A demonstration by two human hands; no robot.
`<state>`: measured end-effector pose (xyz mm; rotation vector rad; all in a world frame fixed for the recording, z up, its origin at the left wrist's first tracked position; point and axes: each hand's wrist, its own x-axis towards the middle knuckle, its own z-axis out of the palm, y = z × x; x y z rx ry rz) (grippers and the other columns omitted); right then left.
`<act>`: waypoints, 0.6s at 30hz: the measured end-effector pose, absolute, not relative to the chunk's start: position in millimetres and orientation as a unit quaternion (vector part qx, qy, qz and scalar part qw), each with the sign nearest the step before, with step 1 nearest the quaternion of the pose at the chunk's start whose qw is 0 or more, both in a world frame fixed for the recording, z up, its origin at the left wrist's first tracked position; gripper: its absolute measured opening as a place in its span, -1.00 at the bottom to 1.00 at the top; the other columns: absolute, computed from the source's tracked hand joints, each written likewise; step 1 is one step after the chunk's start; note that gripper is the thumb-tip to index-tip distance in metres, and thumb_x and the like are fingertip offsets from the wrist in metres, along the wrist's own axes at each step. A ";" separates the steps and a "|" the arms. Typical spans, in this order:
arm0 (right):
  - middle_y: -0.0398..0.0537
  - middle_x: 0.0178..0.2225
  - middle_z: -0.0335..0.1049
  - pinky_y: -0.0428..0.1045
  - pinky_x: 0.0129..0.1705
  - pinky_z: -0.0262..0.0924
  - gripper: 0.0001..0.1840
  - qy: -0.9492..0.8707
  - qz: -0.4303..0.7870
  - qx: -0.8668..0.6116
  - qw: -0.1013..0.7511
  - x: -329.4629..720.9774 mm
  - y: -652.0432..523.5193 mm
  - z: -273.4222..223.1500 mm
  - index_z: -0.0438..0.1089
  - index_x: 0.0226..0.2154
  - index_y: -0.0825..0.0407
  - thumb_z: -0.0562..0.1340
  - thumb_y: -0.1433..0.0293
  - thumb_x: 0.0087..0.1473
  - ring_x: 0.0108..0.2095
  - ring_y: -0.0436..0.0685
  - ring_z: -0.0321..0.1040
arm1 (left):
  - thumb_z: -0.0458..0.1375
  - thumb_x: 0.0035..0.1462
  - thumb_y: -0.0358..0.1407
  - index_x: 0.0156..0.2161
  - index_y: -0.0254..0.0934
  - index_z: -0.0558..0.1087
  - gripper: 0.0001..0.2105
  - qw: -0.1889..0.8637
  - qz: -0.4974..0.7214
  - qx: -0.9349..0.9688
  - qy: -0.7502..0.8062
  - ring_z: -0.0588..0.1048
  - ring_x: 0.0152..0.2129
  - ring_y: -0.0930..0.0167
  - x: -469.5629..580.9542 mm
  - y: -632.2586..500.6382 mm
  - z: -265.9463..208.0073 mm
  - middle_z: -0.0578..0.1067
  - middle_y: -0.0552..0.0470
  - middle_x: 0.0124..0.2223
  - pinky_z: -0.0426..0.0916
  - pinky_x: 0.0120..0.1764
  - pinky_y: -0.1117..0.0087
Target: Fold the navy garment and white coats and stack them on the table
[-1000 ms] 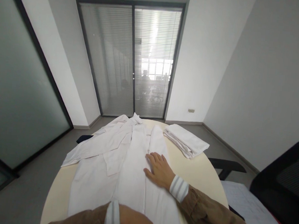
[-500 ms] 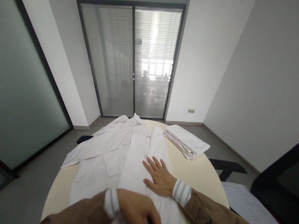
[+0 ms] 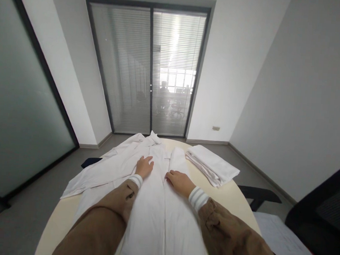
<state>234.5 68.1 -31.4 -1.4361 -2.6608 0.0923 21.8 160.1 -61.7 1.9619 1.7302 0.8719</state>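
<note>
A long white coat (image 3: 148, 227) is spread over the round table, its collar at the far edge and one sleeve stretched out to the left. On the coat's upper part lies my left hand (image 3: 145, 167), palm down, its fingers a little apart. My right hand (image 3: 181, 182) is at the folded edge along the coat's right side, its fingertips bent and pinching the cloth there. The thumb of that hand is mostly hidden. Beyond it, at the table's right edge, sits a folded white cloth stack (image 3: 212, 165).
The cream table top (image 3: 240, 206) shows around the coat. To the right stand a black chair (image 3: 324, 208) and, beside it, papers (image 3: 284, 238) with a red item. A dark object (image 3: 90, 162) juts out past the left edge. A glass door with blinds (image 3: 144, 71) is ahead.
My left hand has moved from the near side forward onto the coat's upper part. My right hand has gone from lying flat and spread to bent fingers at the coat's fold, slightly farther up.
</note>
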 end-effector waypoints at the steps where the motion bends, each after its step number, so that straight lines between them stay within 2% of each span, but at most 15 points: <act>1: 0.07 -0.10 0.42 0.02 -0.13 0.20 -0.69 -0.886 0.027 -0.457 0.066 236.5 72.0 -31.0 0.39 -0.03 0.01 -0.01 0.38 0.32 -0.11 0.18 0.36 | 0.08 0.21 -0.39 0.13 -0.38 0.42 -0.61 0.196 0.312 0.699 0.613 0.32 0.20 0.19 19.6 165.4 -64.6 0.44 -0.25 0.17 0.10 0.26 0.16; 4: 0.04 -0.10 0.43 0.03 -0.05 0.20 -0.71 -0.914 0.053 -0.390 0.097 243.8 83.1 -32.7 0.41 -0.05 -0.01 0.04 0.41 0.28 -0.09 0.16 0.34 | 0.08 0.15 -0.48 0.14 -0.39 0.41 -0.57 0.217 0.318 0.712 0.587 0.39 0.14 0.29 15.1 177.9 -71.8 0.46 -0.18 0.16 0.17 0.24 0.31; 6: 0.00 -0.11 0.44 0.01 -0.03 0.21 -0.68 -0.914 0.106 -0.373 0.118 249.9 93.7 -36.4 0.38 -0.01 -0.02 0.06 0.45 0.25 -0.10 0.13 0.35 | 0.07 0.12 -0.51 0.18 -0.38 0.39 -0.52 0.220 0.325 0.717 0.576 0.34 0.19 0.31 14.0 181.7 -77.8 0.41 -0.16 0.21 0.13 0.27 0.32; 9: 0.03 -0.07 0.45 0.01 0.02 0.22 -0.63 -0.859 0.134 -0.458 0.184 260.4 119.2 -41.6 0.33 0.07 0.03 0.05 0.48 0.23 -0.08 0.12 0.37 | 0.04 0.16 -0.49 0.27 -0.33 0.29 -0.46 0.214 0.340 0.715 0.572 0.19 0.29 0.30 13.8 180.3 -89.3 0.23 -0.14 0.34 0.05 0.31 0.28; 11: 0.11 0.02 0.40 0.03 0.12 0.16 -0.60 -0.803 0.111 -0.535 0.239 266.8 140.8 -44.3 0.30 0.09 0.09 0.05 0.51 0.22 0.02 0.14 0.33 | 0.02 0.19 -0.49 0.31 -0.32 0.22 -0.44 0.212 0.355 0.720 0.557 0.12 0.32 0.30 13.4 178.1 -96.5 0.14 -0.15 0.38 0.03 0.32 0.26; 15: 0.26 0.18 0.26 0.14 0.26 0.02 -0.52 -0.711 0.117 -0.622 0.308 272.8 181.5 -53.2 0.21 0.17 0.16 0.04 0.49 0.19 0.20 0.23 0.20 | -0.01 0.18 -0.51 0.31 -0.30 0.23 -0.44 0.219 0.410 0.730 0.501 0.12 0.32 0.33 10.8 178.6 -103.1 0.18 -0.13 0.37 -0.04 0.35 0.20; 18: 0.24 0.19 0.26 0.16 0.28 0.00 -0.49 -0.656 0.161 -0.652 0.346 271.3 201.4 -63.4 0.21 0.17 0.13 0.09 0.46 0.16 0.24 0.26 0.15 | 0.01 0.15 -0.51 0.24 -0.30 0.33 -0.47 0.235 0.459 0.717 0.470 0.18 0.29 0.31 10.1 181.1 -100.8 0.26 -0.13 0.33 -0.03 0.35 0.17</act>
